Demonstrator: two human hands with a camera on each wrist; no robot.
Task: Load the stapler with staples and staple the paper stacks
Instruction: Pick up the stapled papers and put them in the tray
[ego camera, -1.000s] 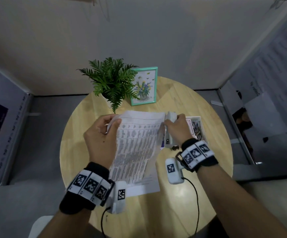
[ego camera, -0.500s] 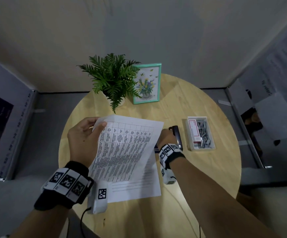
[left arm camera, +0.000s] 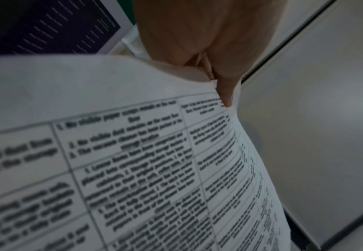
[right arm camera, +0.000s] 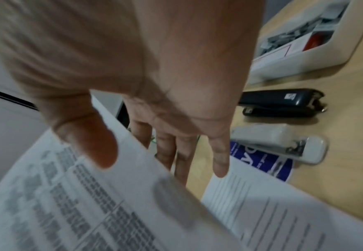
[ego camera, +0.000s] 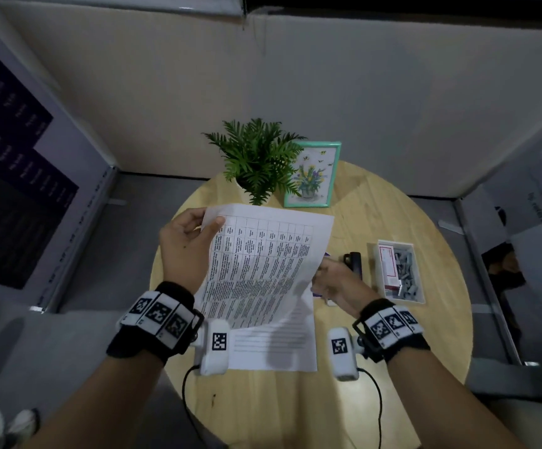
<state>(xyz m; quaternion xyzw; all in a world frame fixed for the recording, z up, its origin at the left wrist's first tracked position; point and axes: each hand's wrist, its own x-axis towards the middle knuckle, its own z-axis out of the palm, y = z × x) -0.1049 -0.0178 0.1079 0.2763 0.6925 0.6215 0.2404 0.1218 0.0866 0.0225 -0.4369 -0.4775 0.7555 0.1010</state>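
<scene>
My left hand pinches the top left corner of a printed paper stack and holds it tilted above the round table. In the left wrist view the thumb presses on that corner of the stack. My right hand is at the stack's right edge, fingers straight. In the right wrist view its thumb lies over the stack and its fingers reach under. A black stapler and a white stapler lie side by side on the table beyond the fingers.
A second sheet lies flat under the held stack. A white tray of loose staples and a staple box stands right of the black stapler. A potted fern and a framed picture stand at the back.
My right hand took the white stapler off the stack's corner, laid it beside the black one and came back to the stack's right edge. The left hand shifted the stack left.
</scene>
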